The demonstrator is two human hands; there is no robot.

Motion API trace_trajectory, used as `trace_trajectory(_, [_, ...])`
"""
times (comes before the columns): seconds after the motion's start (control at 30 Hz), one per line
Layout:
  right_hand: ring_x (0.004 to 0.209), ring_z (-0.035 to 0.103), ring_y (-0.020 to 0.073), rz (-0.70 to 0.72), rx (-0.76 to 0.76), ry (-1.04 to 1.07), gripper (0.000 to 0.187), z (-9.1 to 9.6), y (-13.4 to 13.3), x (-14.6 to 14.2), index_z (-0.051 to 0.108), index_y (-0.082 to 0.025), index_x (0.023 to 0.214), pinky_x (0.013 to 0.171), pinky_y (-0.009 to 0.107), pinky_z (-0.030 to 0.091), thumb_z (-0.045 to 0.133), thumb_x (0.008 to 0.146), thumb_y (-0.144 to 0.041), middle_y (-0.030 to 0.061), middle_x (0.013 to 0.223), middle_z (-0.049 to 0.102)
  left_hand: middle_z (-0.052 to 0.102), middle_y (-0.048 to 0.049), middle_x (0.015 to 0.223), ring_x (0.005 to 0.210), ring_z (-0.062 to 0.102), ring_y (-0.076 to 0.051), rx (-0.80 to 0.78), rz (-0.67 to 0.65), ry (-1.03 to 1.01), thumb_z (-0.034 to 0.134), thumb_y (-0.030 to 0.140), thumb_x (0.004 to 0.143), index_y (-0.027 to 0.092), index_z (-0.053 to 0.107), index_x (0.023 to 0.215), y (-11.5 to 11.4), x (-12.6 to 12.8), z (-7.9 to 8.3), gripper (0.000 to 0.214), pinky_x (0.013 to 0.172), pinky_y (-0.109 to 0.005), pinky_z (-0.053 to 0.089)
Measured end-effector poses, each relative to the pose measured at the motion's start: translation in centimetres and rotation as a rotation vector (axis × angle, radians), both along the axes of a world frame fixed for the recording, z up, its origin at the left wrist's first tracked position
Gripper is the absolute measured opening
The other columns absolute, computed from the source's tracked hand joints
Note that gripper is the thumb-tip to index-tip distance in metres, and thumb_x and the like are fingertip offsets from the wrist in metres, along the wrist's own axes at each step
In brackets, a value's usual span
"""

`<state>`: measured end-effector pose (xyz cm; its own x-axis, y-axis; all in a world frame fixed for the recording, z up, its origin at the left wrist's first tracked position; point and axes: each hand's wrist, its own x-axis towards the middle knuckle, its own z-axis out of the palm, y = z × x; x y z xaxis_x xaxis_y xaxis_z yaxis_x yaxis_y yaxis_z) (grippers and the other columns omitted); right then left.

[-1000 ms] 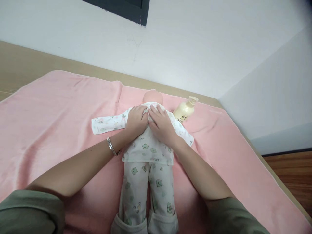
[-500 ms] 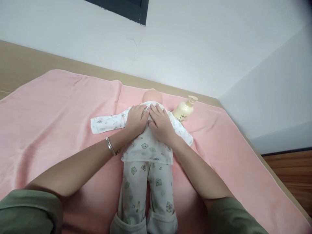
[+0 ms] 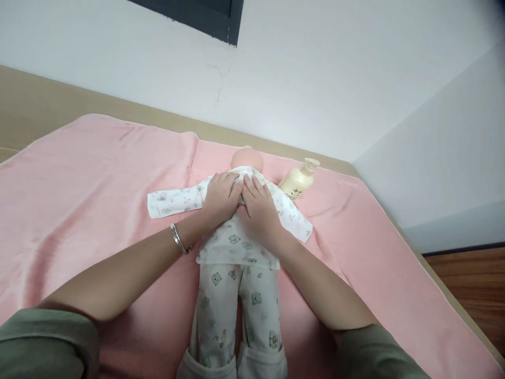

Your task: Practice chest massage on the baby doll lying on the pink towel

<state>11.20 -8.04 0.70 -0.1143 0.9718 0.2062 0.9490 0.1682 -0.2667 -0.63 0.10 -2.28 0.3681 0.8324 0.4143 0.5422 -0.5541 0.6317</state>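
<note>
Pink blanket (image 3: 79, 184) under our doll (image 3: 236, 295); our left hand (image 3: 221, 197) and right hand (image 3: 260, 213) flat, gripping nothing, side by side on its top; bottle (image 3: 298, 181) near its head

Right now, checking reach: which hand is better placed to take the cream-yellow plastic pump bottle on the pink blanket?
Right, probably. The right hand rests on the pyjama-clad baby doll, on the side of the cream-yellow plastic pump bottle; the left hand lies opposite and would have to cross.
</note>
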Motion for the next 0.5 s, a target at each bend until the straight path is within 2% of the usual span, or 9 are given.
trace_trajectory(0.1, [0.164,0.024,0.0313,-0.047,-0.052,0.031,0.064,0.4,1.6,1.3,0.04,-0.005,0.16,0.133,0.057,0.023,0.03,0.098,-0.019,0.0128,0.174,0.03,0.069,-0.0151,0.126,0.119,0.06,-0.03,0.021,0.018,0.117,0.035,0.032,0.102,0.016,0.063,0.119,-0.6,0.2,0.3,0.037,0.112,-0.05,0.042])
trace_trajectory(0.2, [0.164,0.024,0.0308,-0.024,-0.068,0.043,0.063,0.7,2.2,1.8,0.038,-0.009,0.162,0.133,0.059,0.023,0.026,0.101,-0.02,0.0111,0.174,0.028,0.067,-0.0172,0.129,0.122,0.058,-0.032,0.034,0.06,0.201,0.034,0.033,0.103,0.015,0.061,0.123,-1.4,0.5,0.7,0.039,0.111,-0.052,0.042])
trace_trajectory(0.4, [0.163,0.022,0.0384,-0.021,-0.042,-0.02,0.062,0.6,-0.2,0.2,0.039,-0.003,0.16,0.132,0.065,0.021,0.026,0.104,-0.024,0.0156,0.173,0.031,0.07,-0.0156,0.124,0.116,0.062,-0.03,-0.039,0.037,0.18,0.027,0.033,0.105,0.016,0.064,0.114,-0.7,0.1,1.6,0.041,0.107,-0.049,0.046])
trace_trajectory(0.5, [0.163,0.025,0.0358,0.013,-0.007,0.003,0.06,0.4,-0.5,0.2,0.043,-0.004,0.159,0.133,0.061,0.021,0.026,0.106,-0.027,0.015,0.172,0.034,0.072,-0.014,0.122,0.114,0.064,-0.029,-0.075,0.024,0.178,0.029,0.028,0.103,0.017,0.065,0.111,0.0,-0.2,1.9,0.038,0.104,-0.047,0.048])
